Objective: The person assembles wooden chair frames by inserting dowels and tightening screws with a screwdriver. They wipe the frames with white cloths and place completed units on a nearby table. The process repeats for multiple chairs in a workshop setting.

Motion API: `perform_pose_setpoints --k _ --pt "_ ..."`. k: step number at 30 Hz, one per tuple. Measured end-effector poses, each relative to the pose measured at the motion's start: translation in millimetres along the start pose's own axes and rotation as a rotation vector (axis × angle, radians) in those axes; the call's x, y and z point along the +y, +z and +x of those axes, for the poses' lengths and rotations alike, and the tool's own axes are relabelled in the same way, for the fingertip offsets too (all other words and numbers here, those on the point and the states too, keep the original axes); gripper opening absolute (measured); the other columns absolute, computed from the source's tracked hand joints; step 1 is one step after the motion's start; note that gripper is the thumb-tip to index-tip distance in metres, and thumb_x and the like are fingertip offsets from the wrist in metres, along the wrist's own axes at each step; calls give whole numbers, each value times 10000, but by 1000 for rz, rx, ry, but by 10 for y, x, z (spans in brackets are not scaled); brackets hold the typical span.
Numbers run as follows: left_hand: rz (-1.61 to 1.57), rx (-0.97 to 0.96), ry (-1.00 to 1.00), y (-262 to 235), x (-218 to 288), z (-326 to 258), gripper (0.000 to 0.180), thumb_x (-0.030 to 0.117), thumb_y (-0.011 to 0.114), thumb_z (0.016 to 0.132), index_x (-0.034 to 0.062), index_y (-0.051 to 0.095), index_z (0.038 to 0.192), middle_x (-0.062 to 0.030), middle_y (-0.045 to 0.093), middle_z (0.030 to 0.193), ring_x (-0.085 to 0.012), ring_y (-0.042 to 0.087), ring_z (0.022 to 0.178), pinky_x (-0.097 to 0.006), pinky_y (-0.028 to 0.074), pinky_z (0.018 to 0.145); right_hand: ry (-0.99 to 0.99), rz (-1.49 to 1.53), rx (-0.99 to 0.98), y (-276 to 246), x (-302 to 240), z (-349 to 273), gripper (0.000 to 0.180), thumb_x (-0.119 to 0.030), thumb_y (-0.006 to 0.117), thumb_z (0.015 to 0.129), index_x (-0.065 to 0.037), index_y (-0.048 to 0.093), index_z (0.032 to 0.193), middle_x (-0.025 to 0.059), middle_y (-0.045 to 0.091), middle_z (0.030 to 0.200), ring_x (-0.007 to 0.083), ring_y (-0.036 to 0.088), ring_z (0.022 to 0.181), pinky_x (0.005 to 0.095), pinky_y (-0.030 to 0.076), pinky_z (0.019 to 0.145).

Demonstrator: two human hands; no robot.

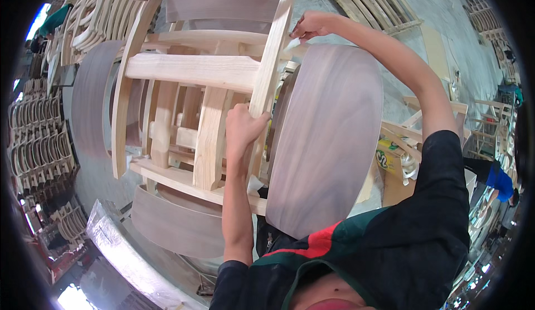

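Observation:
My left hand (245,126) is closed around the right-hand post of a pale wooden chair frame (195,71), just below its broad crosspiece. Beyond it, my right hand (312,25) reaches to the upper part of the same post. Its fingers are pinched at a small white soft-looking piece (292,44), which hangs beside the post; its material cannot be made out. The frame rests on other stacked chair frames with curved brown veneered backrests. A large brown curved panel (329,137) stands between my body and the right arm. Another small white piece (254,184) sits low by the stack.
Rows of chair frames (42,126) line the left side, and curved wooden parts (103,15) are stacked at the far left. A slatted wooden pallet (370,1) lies on the floor ahead. A plastic-wrapped stack (131,260) is at lower left. Someone in blue (501,184) bends at the right.

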State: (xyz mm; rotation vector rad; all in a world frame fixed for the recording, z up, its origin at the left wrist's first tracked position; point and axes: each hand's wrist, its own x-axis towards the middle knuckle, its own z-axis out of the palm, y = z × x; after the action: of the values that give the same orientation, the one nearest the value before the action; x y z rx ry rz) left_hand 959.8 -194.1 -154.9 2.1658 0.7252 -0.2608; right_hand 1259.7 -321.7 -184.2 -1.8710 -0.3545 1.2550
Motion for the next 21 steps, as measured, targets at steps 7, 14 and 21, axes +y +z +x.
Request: perform_pose_setpoints --k 7,14,21 --pt "-19 -28 7 77 -46 64 306 253 652 638 -24 691 762 -216 637 653 -352 650 665 -412 514 684 -1 246 4 -131 263 232 249 36 679 773 61 598 1008 81 618 954 196 625 788 282 569 773" --pt "-49 -54 -9 141 -206 107 392 316 692 653 -29 689 840 -229 654 734 -350 659 735 -412 520 717 -49 37 25 -70 164 194 308 10 669 784 120 550 1046 140 613 965 216 650 815 300 575 793" --pt "-254 514 336 -468 -487 189 418 389 699 811 -21 617 812 -41 497 661 -121 486 614 -291 430 574 21 -1028 62 617 -1275 -661 278 -159 666 844 31 605 1038 124 646 799 170 661 725 271 535 544"
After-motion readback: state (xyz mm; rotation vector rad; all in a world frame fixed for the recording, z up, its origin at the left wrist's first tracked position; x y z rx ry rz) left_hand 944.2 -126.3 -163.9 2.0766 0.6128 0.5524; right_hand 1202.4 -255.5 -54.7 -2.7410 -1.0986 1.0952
